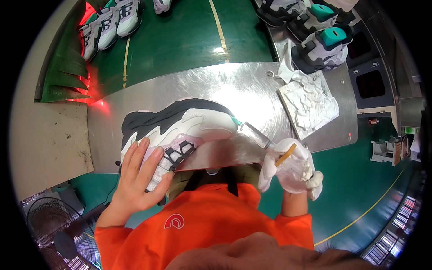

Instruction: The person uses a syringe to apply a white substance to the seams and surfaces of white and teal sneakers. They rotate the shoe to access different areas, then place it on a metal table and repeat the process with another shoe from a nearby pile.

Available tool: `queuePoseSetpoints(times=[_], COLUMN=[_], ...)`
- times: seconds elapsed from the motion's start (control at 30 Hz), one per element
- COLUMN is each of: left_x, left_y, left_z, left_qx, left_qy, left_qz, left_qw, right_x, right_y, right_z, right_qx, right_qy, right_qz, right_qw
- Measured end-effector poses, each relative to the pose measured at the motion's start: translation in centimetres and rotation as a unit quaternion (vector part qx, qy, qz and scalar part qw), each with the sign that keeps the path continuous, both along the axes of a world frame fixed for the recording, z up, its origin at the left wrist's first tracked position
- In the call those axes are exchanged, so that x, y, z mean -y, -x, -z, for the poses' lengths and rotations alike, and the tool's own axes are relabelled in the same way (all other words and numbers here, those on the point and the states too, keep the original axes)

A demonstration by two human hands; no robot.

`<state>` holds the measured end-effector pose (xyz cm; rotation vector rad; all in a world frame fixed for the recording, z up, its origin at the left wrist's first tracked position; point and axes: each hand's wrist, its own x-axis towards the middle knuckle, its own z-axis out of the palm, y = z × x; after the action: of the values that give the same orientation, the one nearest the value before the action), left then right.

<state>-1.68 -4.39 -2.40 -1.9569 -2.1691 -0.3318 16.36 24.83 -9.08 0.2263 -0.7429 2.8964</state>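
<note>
A white, lilac and black sneaker (pixel 180 126) is tipped on its side at the near edge of the metal plate, its dark sole turned away from me. My bare left hand (pixel 141 175) grips its upper, with fingers along the side and thumb by the laces. My right hand (pixel 292 168), in a white glove, is closed around a clear syringe (pixel 255 134). The syringe's green tip touches or nearly touches the end of the sneaker where sole and upper meet. A tan stick (pixel 285 154) also lies across the gloved fingers.
A crumpled white cloth (pixel 310 105) lies on the metal plate (pixel 180 81) at right. Sneakers with green inserts (pixel 324 47) stand at far right. More sneakers (pixel 128 18) sit on the green belt (pixel 180 40) at far left, beside a slit green curtain (pixel 63 67). A fan (pixel 63 234) stands lower left.
</note>
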Motion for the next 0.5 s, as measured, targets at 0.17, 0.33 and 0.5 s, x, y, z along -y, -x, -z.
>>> queuePoseSetpoints(times=[0.17, 0.33, 0.5], left_x=[0.1, 0.2, 0.3], left_y=[-0.2, -0.2, -0.3], left_z=[0.0, 0.1, 0.1], left_qx=[0.005, 0.000, 0.014], left_qy=[0.010, 0.007, 0.007], left_qz=[-0.002, 0.002, 0.004], left_qw=[1.000, 1.000, 1.000], right_x=[1.2, 2.2, 3.1], right_y=[-1.1, -1.6, -2.0], right_z=[0.2, -0.2, -0.3], right_qx=[0.022, 0.033, 0.036], right_qy=[0.011, -0.012, -0.006], right_qz=[0.036, 0.071, 0.088], right_qw=[0.999, 0.997, 0.995])
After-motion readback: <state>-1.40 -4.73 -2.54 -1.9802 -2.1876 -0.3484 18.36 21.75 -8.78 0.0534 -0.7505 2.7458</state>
